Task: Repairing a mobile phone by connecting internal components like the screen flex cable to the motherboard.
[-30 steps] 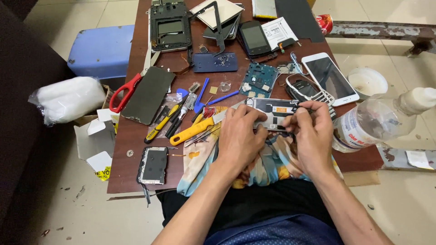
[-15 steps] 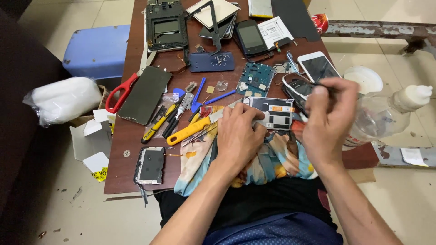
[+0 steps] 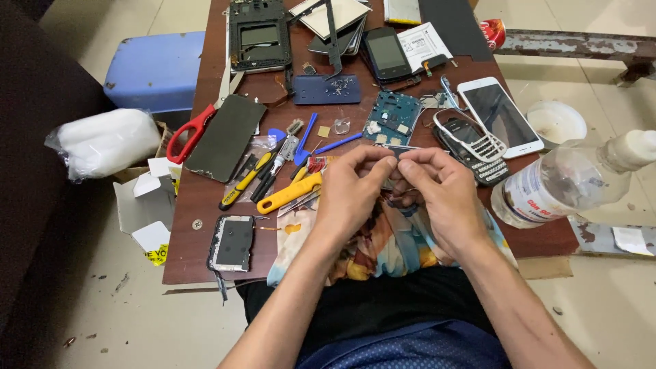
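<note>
Your left hand (image 3: 352,195) and right hand (image 3: 441,195) meet fingertip to fingertip over the near middle of the wooden table (image 3: 205,198), both pinched shut on a small phone part (image 3: 396,152) held between them. Only a thin grey edge of that part shows above your fingers; what kind of piece it is cannot be told. Your hands hover above a patterned cloth (image 3: 389,242) draped over the table's near edge.

Just left of your left hand lie a yellow-handled tool (image 3: 290,195), a yellow-and-black screwdriver (image 3: 244,182) and 2 blue plastic pry tools (image 3: 321,140). Just right of your right hand sits a black keypad phone (image 3: 471,147), with a white smartphone (image 3: 500,115) beside it. Behind your fingertips lies a blue-green circuit board (image 3: 393,116).

Farther left are a dark phone panel (image 3: 225,137), red-handled scissors (image 3: 195,123) and, near the table's front corner, a phone screen assembly (image 3: 232,242). At the right edge a clear plastic bottle (image 3: 567,179) lies on its side. A dark blue back cover (image 3: 326,89) and a black phone frame (image 3: 260,34) sit toward the far end.
</note>
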